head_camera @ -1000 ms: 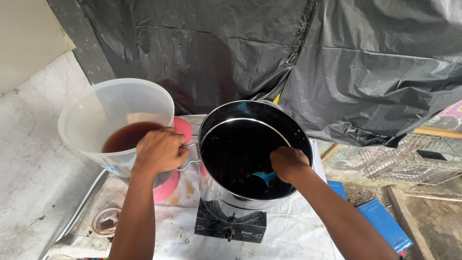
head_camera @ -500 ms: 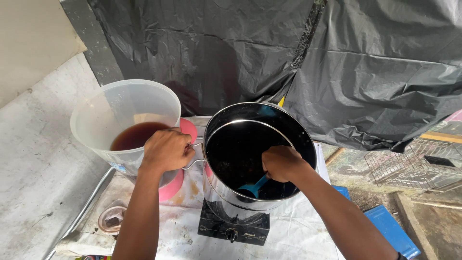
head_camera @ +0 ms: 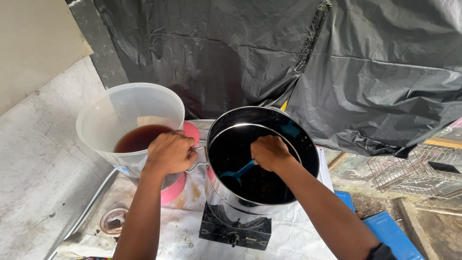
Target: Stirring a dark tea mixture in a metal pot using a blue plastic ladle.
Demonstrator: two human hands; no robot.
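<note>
Since a moment ago the right hand, fisted on the blue plastic ladle, has dipped deeper into the tall steel stockpot at frame centre, while the left hand grips its side handle, and the translucent plastic bucket at left holds only a shallow pool of brown liquid.

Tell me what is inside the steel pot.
Dark liquid fills the steel pot. The right hand holds a blue ladle dipped in it; anything beneath the surface is hidden.

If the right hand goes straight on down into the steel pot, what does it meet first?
The right hand holds a blue plastic ladle inside the large steel pot. Going further down, it would probably meet the dark liquid first, though depth is unclear.
</note>
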